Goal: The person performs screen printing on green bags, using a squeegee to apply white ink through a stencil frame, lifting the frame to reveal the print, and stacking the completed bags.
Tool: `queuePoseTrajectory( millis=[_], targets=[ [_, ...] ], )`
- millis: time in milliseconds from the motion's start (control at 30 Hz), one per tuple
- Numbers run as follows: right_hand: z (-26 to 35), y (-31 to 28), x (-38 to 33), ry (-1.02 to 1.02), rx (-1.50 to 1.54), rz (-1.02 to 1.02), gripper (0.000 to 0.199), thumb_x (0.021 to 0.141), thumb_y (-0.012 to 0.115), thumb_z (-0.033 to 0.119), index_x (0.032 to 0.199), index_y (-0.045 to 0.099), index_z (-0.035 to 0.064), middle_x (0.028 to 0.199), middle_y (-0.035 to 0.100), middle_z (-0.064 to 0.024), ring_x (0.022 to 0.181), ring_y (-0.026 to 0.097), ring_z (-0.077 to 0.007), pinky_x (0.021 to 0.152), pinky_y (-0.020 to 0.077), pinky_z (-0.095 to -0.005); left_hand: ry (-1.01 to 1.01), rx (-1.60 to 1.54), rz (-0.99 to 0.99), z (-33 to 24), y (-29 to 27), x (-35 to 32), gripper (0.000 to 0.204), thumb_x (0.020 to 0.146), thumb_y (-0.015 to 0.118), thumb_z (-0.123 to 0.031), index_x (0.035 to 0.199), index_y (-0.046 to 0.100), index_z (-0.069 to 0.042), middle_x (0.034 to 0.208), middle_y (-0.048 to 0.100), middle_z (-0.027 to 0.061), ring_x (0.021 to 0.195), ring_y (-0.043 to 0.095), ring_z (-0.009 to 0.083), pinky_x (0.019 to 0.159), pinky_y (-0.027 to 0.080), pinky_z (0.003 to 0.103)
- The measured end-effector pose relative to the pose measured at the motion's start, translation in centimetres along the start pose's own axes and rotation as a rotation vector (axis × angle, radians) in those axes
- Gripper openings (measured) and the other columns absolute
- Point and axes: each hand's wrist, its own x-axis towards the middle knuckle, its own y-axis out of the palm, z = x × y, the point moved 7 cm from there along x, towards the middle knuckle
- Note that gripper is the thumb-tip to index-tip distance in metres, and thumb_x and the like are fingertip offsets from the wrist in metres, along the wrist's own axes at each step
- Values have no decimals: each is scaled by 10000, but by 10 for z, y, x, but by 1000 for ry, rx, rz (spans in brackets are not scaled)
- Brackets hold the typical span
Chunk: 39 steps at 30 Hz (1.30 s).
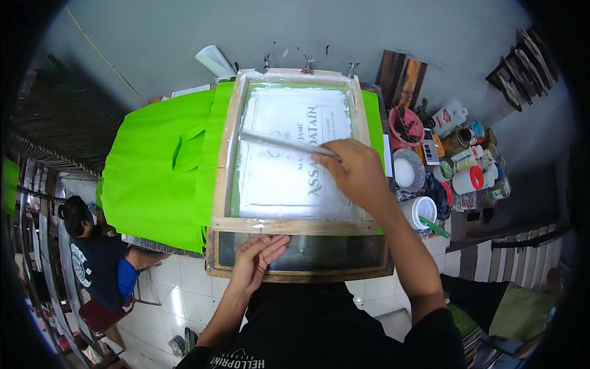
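The right hand (356, 172) covers the near end of the squeegee (279, 143) and part of the screen frame (295, 226). Jars (470, 178) at the tabletop's right edge are too small to tell apart.

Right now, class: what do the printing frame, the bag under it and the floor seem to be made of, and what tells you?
Frame: pale bare wood, matt, faint grain showing, with a translucent mesh stretched inside.
Bag: bright green fabric, matt and softly creased, probably a non-woven synthetic; the weave is too fine to tell.
Floor: white glazed tile, glossy, with grout lines and a bright reflection.
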Motion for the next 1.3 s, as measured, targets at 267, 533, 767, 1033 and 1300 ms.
queuePoseTrajectory(
  millis=[267, 533, 767, 1033, 1300],
  targets=[
    [-94, 68, 95, -180, -144, -135, 246, 894, 714, 255, 952, 723, 16, 950, 730, -158, 886, 687, -339, 763, 551, -445, -189, -264, -37, 19, -7, 5, 394, 991, 476, -162, 1258, 529, 122, 1349, 583, 311, 1301, 574, 389, 1104, 481, 472],
    [-137, 110, 155, -48, -215, 192, 379, 947, 648, 395, 1034, 728, 35, 942, 732, -193, 901, 685, -408, 778, 527, -504, 319, 801, -206, -32, -69, -15, 312, 1028, 612, -192, 820, 685, 28, 717, 688, 73, 581, 624, 99, 534, 486, 251],
    [-158, 139, 201, 52, -386, 254, 531, 878, 676, 562, 1073, 757, 75, 885, 740, -182, 842, 701, -391, 776, 539, -484, 419, 822, -157, -43, -70, -5, 320, 1024, 598, -176, 791, 666, 33, 689, 664, 73, 567, 618, 119, 534, 482, 265],
    [-115, 160, 177, -272, -317, 476, 550, 820, 686, 651, 927, 771, 119, 825, 731, -134, 823, 703, -334, 749, 537, -447, 431, 808, -156, -43, -73, -7, 329, 1030, 585, -201, 807, 662, 29, 699, 657, 68, 551, 599, 114, 510, 470, 263],
    [-50, 139, 66, -318, -298, 482, 522, 852, 650, 643, 782, 717, 130, 704, 664, -73, 751, 687, -297, 667, 525, -442, 432, 732, -114, -40, -73, -3, 363, 1049, 569, -221, 805, 656, 33, 718, 659, 81, 577, 596, 107, 540, 473, 255]
  ],
)
